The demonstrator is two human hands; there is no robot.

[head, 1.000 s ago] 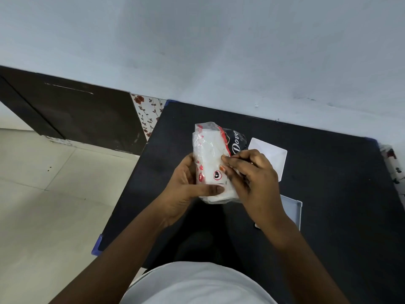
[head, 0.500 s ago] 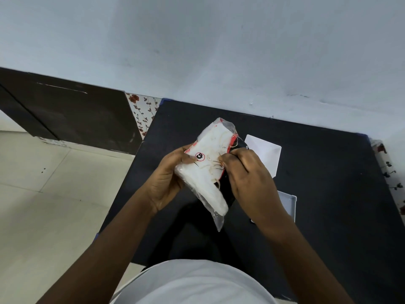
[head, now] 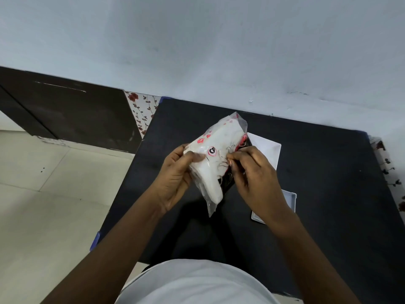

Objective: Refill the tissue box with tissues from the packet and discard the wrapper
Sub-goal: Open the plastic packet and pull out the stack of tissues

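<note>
Tissue packet [head: 215, 159], clear crinkled plastic, red-printed, tilted, left hand [head: 175, 178] gripping, right hand [head: 254, 178] fingers pinching wrapper

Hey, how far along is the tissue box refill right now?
Early stage. Both the left hand and right hand hold the tissue packet above the black table, picking at its wrapper. The tissues look still inside. Filling the white box and discarding the wrapper remain.

A person's two bare forearms, with no sleeves reaching them, and a plain white shirt [head: 197, 284] over the torso.
</note>
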